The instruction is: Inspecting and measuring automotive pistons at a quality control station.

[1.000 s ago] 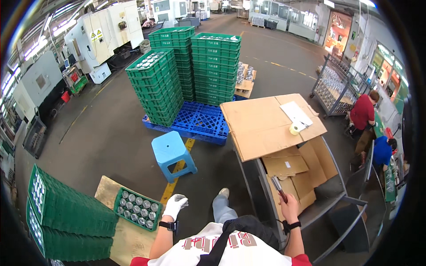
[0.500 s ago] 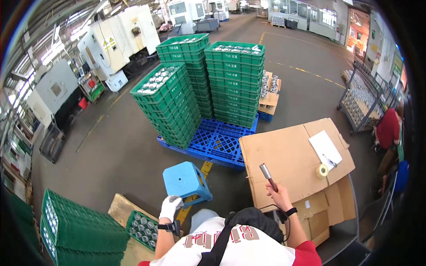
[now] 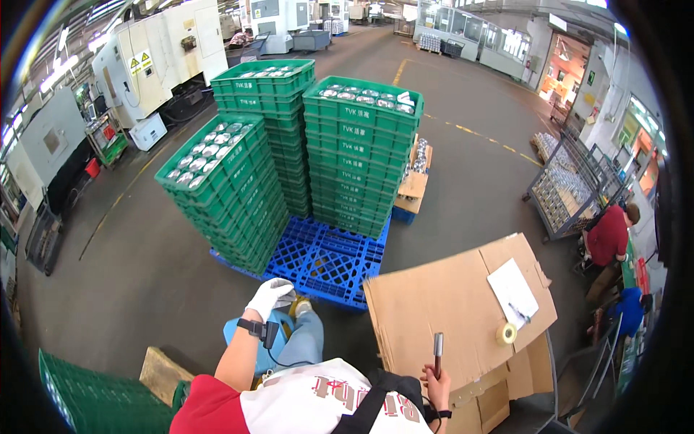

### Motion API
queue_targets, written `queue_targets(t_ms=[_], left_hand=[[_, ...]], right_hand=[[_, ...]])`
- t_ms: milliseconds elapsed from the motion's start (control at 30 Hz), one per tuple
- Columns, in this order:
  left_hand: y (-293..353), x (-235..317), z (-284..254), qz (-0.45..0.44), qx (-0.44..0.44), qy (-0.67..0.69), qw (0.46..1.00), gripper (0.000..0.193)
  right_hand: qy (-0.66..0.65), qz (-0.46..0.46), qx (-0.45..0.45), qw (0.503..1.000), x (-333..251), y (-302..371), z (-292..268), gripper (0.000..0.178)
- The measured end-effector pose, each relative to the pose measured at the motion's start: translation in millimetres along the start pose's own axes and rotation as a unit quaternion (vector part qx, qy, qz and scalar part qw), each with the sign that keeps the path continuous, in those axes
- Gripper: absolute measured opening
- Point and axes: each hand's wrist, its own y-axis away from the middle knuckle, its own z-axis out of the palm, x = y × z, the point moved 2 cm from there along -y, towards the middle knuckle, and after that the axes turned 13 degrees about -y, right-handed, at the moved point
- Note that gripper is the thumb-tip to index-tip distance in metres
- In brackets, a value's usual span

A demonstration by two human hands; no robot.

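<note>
My left hand (image 3: 272,296), in a white glove, is over the blue plastic stool (image 3: 233,331) with nothing in it. Its fingers reach to the right, loosely bent and not closed. My bare right hand (image 3: 437,385) is wrapped round the brown handle of a slim tool with a silver cylindrical end (image 3: 438,344). The tool points up, beside the near edge of a large cardboard sheet (image 3: 441,296). Ahead, green crates (image 3: 361,134) filled with shiny round metal parts stand in tall stacks on a blue pallet (image 3: 329,271).
A roll of tape (image 3: 507,333), a white paper (image 3: 512,289) and a pen (image 3: 519,312) lie on the cardboard. More green crates (image 3: 101,398) stand at lower left beside a wooden board (image 3: 163,372). A wire cage cart (image 3: 567,195) and a person in red (image 3: 609,235) are at the right.
My body has moved forward toward the pallet stacks. My left arm has stretched ahead, over the stool. My right hand has come back nearer my body, the tool still in it and now more upright.
</note>
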Motion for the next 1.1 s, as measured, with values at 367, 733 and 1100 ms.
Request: queue_targets(t_ms=[367,733,1100], left_hand=[[-252.1,-107.9,-336.6,0.094,0.167,0.414,0.89,0.052],[-265.6,18.1,-434.5,0.131,0.393,0.459,0.786,0.044],[-254.9,34.8,-434.2,0.08,0.36,0.434,0.822,0.048]], right_hand=[[0.035,0.009,-0.051,0.998,-130.4,-133.9,234.5,0.018],[0.124,0.033,-0.214,0.968,-192.1,-211.3,380.4,0.017],[0.111,0.056,-0.195,0.973,-189.8,-244.4,380.9,0.016]])
